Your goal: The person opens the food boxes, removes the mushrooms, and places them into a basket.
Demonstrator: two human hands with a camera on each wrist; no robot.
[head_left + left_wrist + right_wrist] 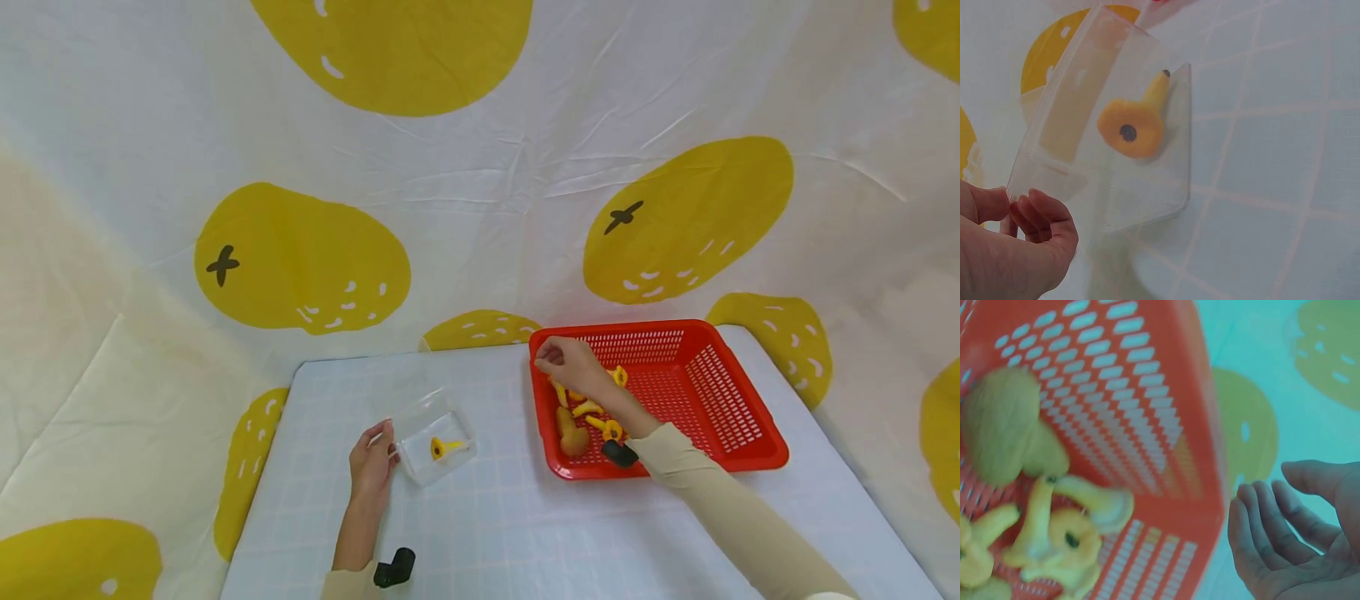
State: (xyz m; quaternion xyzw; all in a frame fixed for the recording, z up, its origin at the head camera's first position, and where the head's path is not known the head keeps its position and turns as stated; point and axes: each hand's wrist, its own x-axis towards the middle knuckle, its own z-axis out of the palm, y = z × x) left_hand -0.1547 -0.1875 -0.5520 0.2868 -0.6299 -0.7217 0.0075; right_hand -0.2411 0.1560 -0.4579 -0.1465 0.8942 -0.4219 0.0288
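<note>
At the left, my left hand (370, 467) pinches the edge of a clear plastic box (1116, 219) between thumb and fingers; the box is tilted in the left wrist view. Inside lies one yellow trumpet-shaped mushroom (446, 448) with a dark spot in its cap. My right hand (576, 367) is over the left rim of a red slotted basket (667, 400). Its fingers are loosely bent with nothing between them, as the right wrist view shows. Below it in the basket are several yellow mushrooms (1035, 531) and a larger brown mushroom (1000, 425).
A pale checked cloth (495, 533) covers the table. Behind it hangs a white curtain (480, 250) printed with big yellow fruit shapes. The basket stands at the table's right side, its raised walls between its contents and the box.
</note>
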